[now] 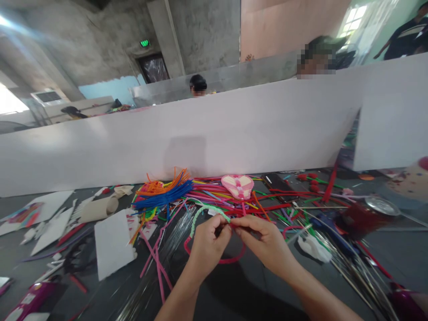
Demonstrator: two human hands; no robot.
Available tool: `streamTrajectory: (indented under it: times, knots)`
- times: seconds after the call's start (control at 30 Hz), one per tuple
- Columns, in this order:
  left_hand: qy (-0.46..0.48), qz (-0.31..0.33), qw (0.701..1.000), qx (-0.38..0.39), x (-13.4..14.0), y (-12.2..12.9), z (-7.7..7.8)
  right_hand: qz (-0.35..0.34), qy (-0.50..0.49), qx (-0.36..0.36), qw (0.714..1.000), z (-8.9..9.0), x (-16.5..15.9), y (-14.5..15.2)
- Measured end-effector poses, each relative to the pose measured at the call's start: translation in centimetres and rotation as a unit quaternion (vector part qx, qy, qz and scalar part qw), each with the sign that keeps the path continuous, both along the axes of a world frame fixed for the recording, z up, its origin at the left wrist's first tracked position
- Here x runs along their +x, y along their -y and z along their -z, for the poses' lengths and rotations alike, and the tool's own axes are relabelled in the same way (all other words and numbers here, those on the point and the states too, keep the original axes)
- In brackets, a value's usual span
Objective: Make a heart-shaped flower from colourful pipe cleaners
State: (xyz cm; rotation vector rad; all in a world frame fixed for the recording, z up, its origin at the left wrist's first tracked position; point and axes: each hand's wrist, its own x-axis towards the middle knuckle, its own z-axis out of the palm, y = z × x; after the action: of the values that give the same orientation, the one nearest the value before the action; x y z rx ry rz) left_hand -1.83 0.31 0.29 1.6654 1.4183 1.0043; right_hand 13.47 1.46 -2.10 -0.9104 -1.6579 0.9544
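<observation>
Both my hands are at a ring of pipe cleaner above the dark table. Mint-green, ruffled pipe cleaner [195,218] covers its upper left stretch, while the lower part is bare pink-red pipe cleaner [231,259]. My left hand [211,240] is closed in a pinch on the ring near the green end. Touching it there, my right hand [265,238] pinches at the same spot with thumb and forefinger. The fingertips hide just what lies between them. Behind the hands, a pink and cream heart-shaped piece [238,186] rests on a pile of coloured pipe cleaners [210,192].
A white partition [160,151] stands across the back, with people beyond it. Blue pipe cleaners [163,198], a cardboard roll [98,209] and white card [112,245] lie left. On the right are a red can [363,218], thin rods and a blue-handled tool [334,234].
</observation>
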Motion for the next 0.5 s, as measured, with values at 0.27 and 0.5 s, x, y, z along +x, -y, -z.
streamTrajectory:
  times: [0.27, 0.5]
  knots:
    - [0.047, 0.007, 0.999, -0.027, -0.14, -0.06, -0.23, -0.001, 0.022, 0.041, 0.999, 0.31, 0.12, -0.19]
    - [0.025, 0.002, 0.999, -0.024, -0.24, -0.12, -0.2, 0.002, 0.031, 0.016, 0.999, 0.22, 0.03, -0.08]
